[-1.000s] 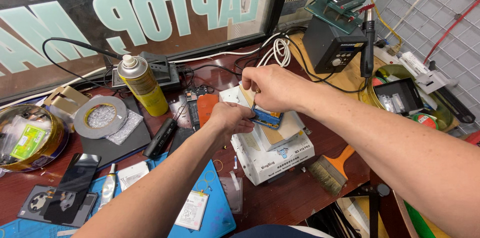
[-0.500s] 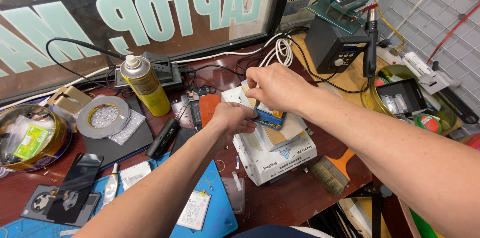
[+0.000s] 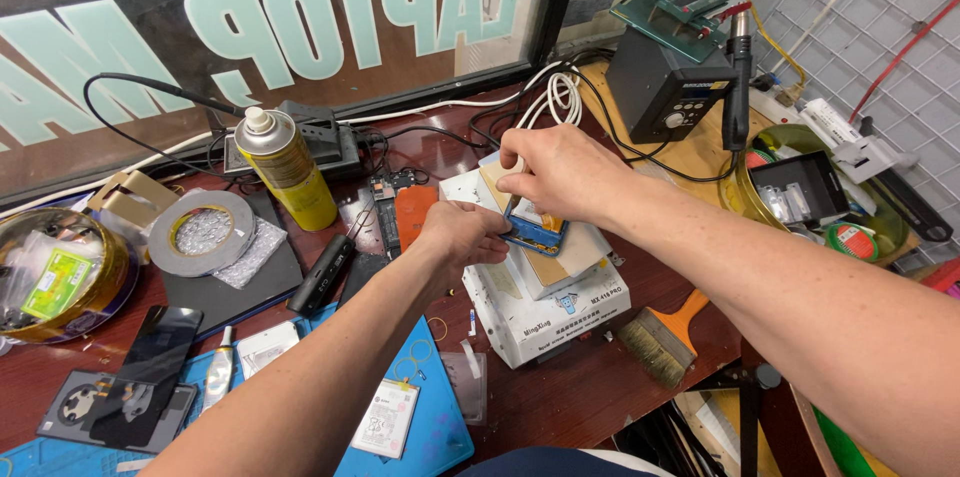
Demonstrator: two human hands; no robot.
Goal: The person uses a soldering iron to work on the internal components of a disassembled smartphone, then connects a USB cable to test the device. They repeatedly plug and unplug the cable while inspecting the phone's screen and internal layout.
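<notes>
While both arms reach in over the cluttered bench, the left hand (image 3: 462,235) and right hand (image 3: 560,172) meet on a small blue-edged device (image 3: 533,233), prob. a phone part, both pinching it: left fingers clenched on its near-left edge, right fingers curled over its top. Device sits just above a tan pad (image 3: 566,259) that lies on a white box (image 3: 545,312), mid-bench. Orange brush (image 3: 664,335) lies just right of the box, bristles toward the person. Left of the hands: yellow spray can (image 3: 284,169) upright, w/ a grey tape roll (image 3: 202,232) beside it on a dark mat. Blue work mat (image 3: 440,427) at the near edge, a dark phone (image 3: 150,357) lying further left. Black station unit (image 3: 672,87) stands at back right, cables trailing twd the window. Can't tell what side of the device faces up; the hands cover most of it.
</notes>
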